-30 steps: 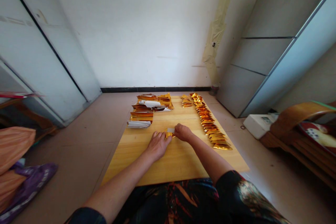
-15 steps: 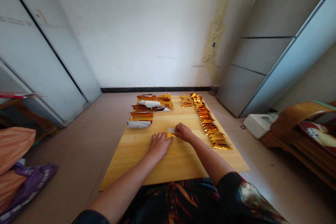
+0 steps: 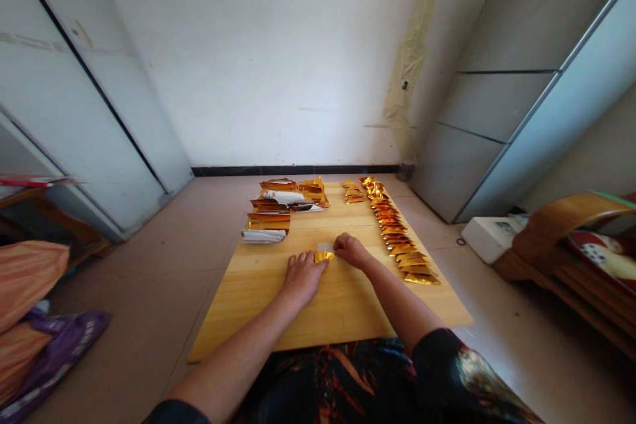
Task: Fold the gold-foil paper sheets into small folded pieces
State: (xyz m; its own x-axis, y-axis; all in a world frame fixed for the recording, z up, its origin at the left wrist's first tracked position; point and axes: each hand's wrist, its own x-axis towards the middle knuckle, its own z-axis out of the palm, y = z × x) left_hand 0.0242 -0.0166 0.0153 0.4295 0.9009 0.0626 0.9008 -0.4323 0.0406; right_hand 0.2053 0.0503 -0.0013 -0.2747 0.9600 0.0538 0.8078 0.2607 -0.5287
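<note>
Both hands have slid slightly to the right since the earlier frames, carrying the small gold foil piece point(image 3: 323, 256) with them. The left hand's fingers point(image 3: 309, 262) lie together over its left end, pressing it to the board. The right hand's fingers point(image 3: 338, 244) are bunched at its right end, though whether they actually pinch it is hard to tell. A pale paper strip point(image 3: 325, 247) sits just above the foil, between the left hand point(image 3: 303, 276) and right hand point(image 3: 350, 250).

All this happens on a wooden board point(image 3: 328, 318) lying on a tiled floor point(image 3: 149, 291). To the right runs a long row of folded gold foil triangles point(image 3: 397, 238) — close beside the right hand — with a smaller stack point(image 3: 354, 191) beyond it. Further up on the left sit piles of gold foil strips point(image 3: 268, 218), with folded white paper point(image 3: 263, 235) on top of the nearest pile.
</note>
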